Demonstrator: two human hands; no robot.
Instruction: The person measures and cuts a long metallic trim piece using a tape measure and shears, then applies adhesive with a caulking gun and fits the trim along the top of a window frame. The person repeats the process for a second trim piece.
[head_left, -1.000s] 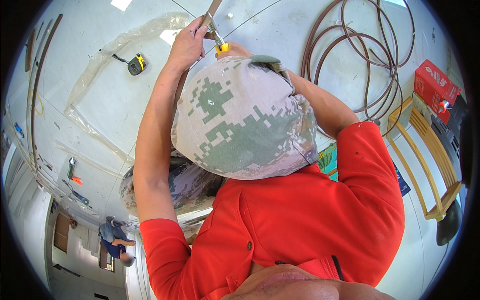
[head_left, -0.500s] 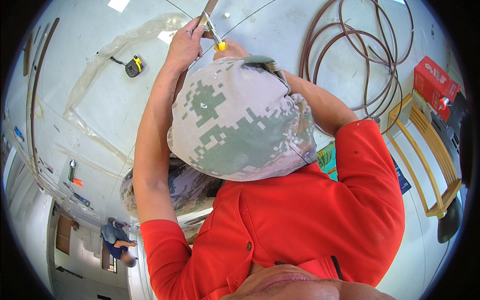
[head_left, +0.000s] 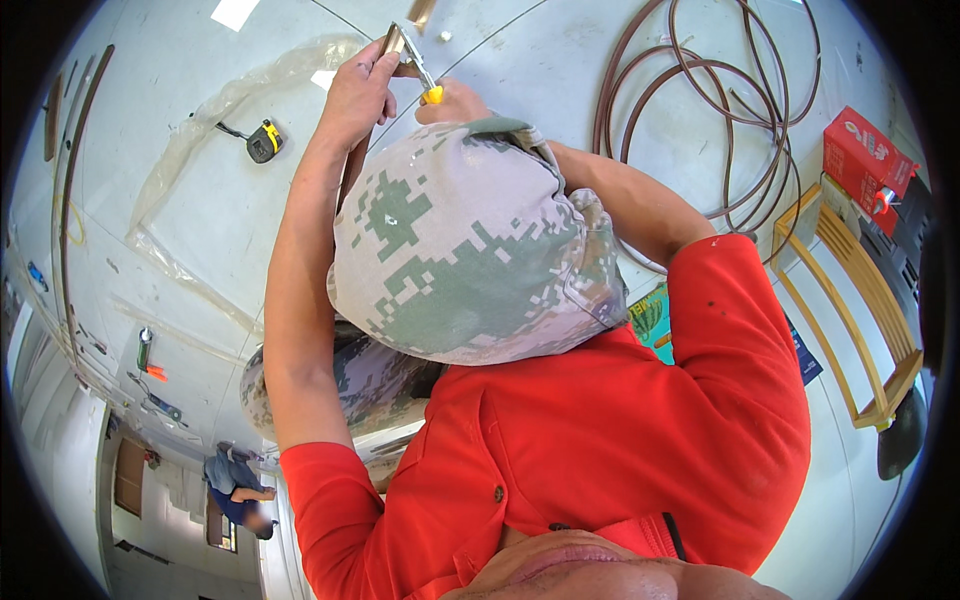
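My left hand [head_left: 360,98] is closed round a long brown trim strip [head_left: 391,40], near its end. The strip runs back between my left forearm and my raised knee [head_left: 470,240] in camouflage cloth, which hides part of it. In my right hand [head_left: 453,102], closed, are yellow-handled shears [head_left: 432,94]; their metal jaws lie against the strip's end. My knee partly covers the right hand. Just beyond the jaws, a separate short brown piece [head_left: 421,12] shows at the upper edge.
A tape measure [head_left: 265,142] lies left of my hands beside a clear plastic sheet [head_left: 150,200]. Coiled brown hose [head_left: 610,100] spreads to the right, near a red box [head_left: 865,150] and wooden frame [head_left: 850,290]. Long strips [head_left: 70,190] lie far left. Another person [head_left: 235,490] is at lower left.
The strip, which ran on past the shears, now ends at their jaws, with the short piece apart from it. Both hands have shifted slightly left.
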